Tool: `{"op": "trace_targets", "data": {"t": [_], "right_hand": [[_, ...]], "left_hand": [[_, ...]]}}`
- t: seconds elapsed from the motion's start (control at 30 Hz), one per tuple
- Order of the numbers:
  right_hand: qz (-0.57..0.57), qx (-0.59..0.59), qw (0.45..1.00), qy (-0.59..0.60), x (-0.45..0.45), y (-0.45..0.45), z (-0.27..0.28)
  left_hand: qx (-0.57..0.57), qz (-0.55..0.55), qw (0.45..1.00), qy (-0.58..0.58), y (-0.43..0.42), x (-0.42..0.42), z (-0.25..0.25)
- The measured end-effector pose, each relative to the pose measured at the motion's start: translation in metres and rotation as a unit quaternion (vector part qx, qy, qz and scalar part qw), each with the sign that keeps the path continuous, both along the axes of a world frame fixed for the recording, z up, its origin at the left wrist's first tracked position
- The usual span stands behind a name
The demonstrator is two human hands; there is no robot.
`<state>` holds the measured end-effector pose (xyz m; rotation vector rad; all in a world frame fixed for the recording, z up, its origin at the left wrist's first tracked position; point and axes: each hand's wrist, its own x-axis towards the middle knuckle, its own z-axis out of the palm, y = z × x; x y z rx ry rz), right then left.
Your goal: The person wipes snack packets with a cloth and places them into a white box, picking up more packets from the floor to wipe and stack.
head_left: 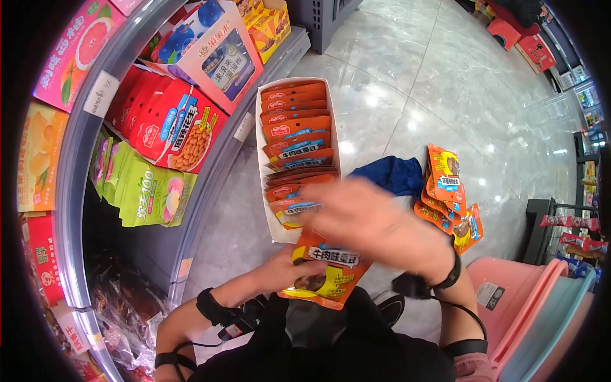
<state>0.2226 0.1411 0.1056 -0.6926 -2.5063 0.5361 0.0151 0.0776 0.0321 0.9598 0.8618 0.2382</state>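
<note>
My left hand (283, 275) grips an orange snack packet (331, 277) by its left side, thumb on the front, just below a white box. My right hand (375, 226), smeared by motion, passes over that packet's top and the box's lower right corner; its fingers are not clear. The long white box (336, 137) stands on the floor, filled with a row of upright orange packets (296, 130). To the right, a loose pile of the same packets (443, 184) lies on the floor beside a dark blue cloth (396, 173).
A curved store shelf (137, 38) on the left holds red peanut bags (184, 130), green bags (156, 194) and a pink-white carton (226, 63). Pink and blue plastic tubs (509, 305) stand at the lower right. Grey tiles (394, 70) cover the floor; my shoe (389, 307) shows below.
</note>
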Motion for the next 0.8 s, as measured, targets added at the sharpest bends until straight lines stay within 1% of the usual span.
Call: {"op": "trace_targets", "data": {"t": [0.03, 0.07, 0.1, 0.13, 0.17, 0.2, 0.23, 0.3, 0.33, 0.4, 0.43, 0.5, 0.53, 0.57, 0.6, 0.63, 0.67, 0.7, 0.77, 0.8], "right_hand": [[-0.068, -0.042, 0.997, -0.013, 0.014, 0.006, 0.005], [-0.169, -0.101, 0.980, 0.029, 0.030, 0.008, -0.001], [-0.267, -0.088, 0.956, 0.090, 0.043, 0.014, -0.015], [-0.351, -0.098, 0.926, 0.101, 0.054, 0.018, -0.034], [-0.394, -0.161, 0.902, 0.077, 0.064, 0.021, -0.058], [-0.403, -0.205, 0.891, 0.044, 0.070, 0.021, -0.082], [-0.367, -0.156, 0.917, 0.015, 0.077, 0.021, -0.116], [-0.410, -0.068, 0.908, -0.049, 0.076, 0.011, -0.174], [-0.425, -0.033, 0.901, -0.085, 0.074, 0.004, -0.190], [-0.456, 0.019, 0.878, -0.142, 0.062, -0.006, -0.190], [-0.455, 0.018, 0.879, -0.143, 0.059, -0.009, -0.192], [-0.500, -0.173, 0.844, -0.086, 0.058, -0.014, -0.203], [-0.500, -0.084, 0.858, -0.081, 0.056, -0.015, -0.202], [-0.498, -0.081, 0.859, -0.082, 0.059, -0.014, -0.200], [-0.527, -0.199, 0.821, 0.091, 0.064, -0.013, -0.196], [-0.532, -0.311, 0.744, 0.259, 0.065, -0.013, -0.184], [-0.520, -0.293, 0.734, 0.325, 0.054, -0.014, -0.147], [-0.484, -0.252, 0.746, 0.382, 0.047, -0.016, -0.124], [-0.453, -0.276, 0.746, 0.401, 0.027, -0.027, -0.070], [-0.384, -0.233, 0.819, 0.358, 0.022, -0.030, -0.067]], "left_hand": [[-0.071, 0.041, 0.997, -0.013, -0.001, -0.004, 0.001], [-0.090, 0.093, 0.991, -0.023, -0.003, -0.007, 0.000], [-0.092, 0.095, 0.991, -0.019, -0.003, -0.010, 0.002], [-0.087, 0.132, 0.986, -0.044, 0.000, -0.011, 0.004], [-0.080, 0.170, 0.980, -0.069, 0.002, -0.013, 0.006], [-0.076, 0.197, 0.976, -0.059, 0.004, -0.012, 0.008], [-0.076, 0.199, 0.976, -0.054, 0.004, -0.012, 0.007], [-0.063, 0.236, 0.968, -0.064, 0.007, -0.011, 0.003], [-0.049, 0.246, 0.966, -0.056, 0.009, -0.010, 0.003], [-0.045, 0.268, 0.961, -0.046, 0.011, -0.008, 0.002], [-0.038, 0.284, 0.957, -0.037, 0.012, -0.007, 0.002], [-0.037, 0.296, 0.954, -0.042, 0.013, -0.004, 0.001], [-0.036, 0.309, 0.949, -0.047, 0.013, -0.002, 0.000], [-0.035, 0.323, 0.945, -0.051, 0.014, -0.001, -0.001], [-0.034, 0.326, 0.943, -0.052, 0.015, 0.001, -0.001], [-0.041, 0.344, 0.936, -0.068, 0.016, 0.003, 0.000], [-0.048, 0.360, 0.928, -0.083, 0.016, 0.005, 0.001], [-0.048, 0.360, 0.928, -0.082, 0.016, 0.006, -0.001], [-0.048, 0.367, 0.925, -0.089, 0.017, 0.010, -0.004], [-0.049, 0.364, 0.925, -0.093, 0.016, 0.013, -0.004]]}}
